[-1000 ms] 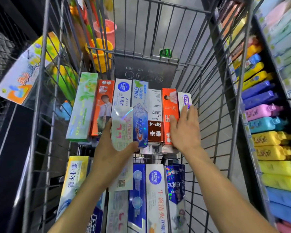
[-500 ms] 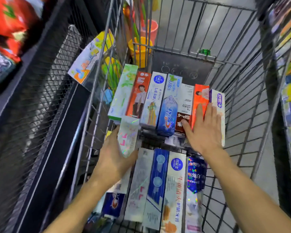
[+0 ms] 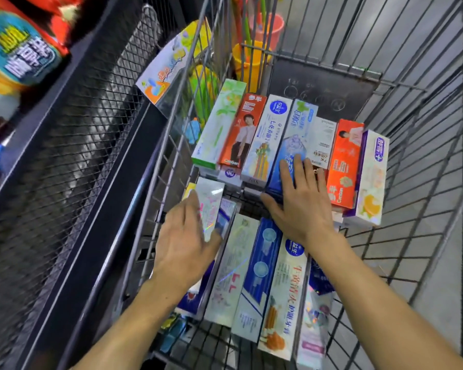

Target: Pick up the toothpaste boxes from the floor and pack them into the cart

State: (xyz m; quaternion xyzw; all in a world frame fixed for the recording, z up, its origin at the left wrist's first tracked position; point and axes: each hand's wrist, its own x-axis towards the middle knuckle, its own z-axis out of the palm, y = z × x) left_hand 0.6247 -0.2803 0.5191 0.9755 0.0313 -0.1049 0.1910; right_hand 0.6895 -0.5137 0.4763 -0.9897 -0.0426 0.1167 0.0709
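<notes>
Looking down, we see a wire shopping cart (image 3: pixel 401 198) filling the middle and right of the frame, with toothpaste boxes packed inside in two rows. The far row (image 3: pixel 286 145), in the upper middle, holds seven boxes side by side: a pale green box (image 3: pixel 219 124) at its left end, then a red box with a standing figure (image 3: pixel 242 132), a white and blue box (image 3: pixel 269 134), a blue box (image 3: pixel 292 145), a white box (image 3: pixel 321 141), an orange box (image 3: pixel 344 161) and a white box with a purple edge (image 3: pixel 372 177) at its right end. The near row (image 3: pixel 262 279), in the lower middle, lies lengthwise toward us.

Our right hand (image 3: pixel 302 204) is near the centre of the frame. It lies flat with fingers straight, pressing down on the near ends of the blue and white boxes in the far row; it grips nothing.

Our left hand (image 3: pixel 185 241) is left of centre and slightly blurred. Its fingers are extended, with the thumb spread, against a shiny holographic box (image 3: pixel 210 201) at the left end of the near row. We cannot tell whether it grips that box or only touches it.

Outside the cart, at the upper middle, stand an orange bucket (image 3: pixel 247 61) and a pink bucket (image 3: pixel 267 25). A black mesh shelf (image 3: pixel 86 124) runs along the left of the frame, with colourful packets (image 3: pixel 19 46) in the upper left corner.
</notes>
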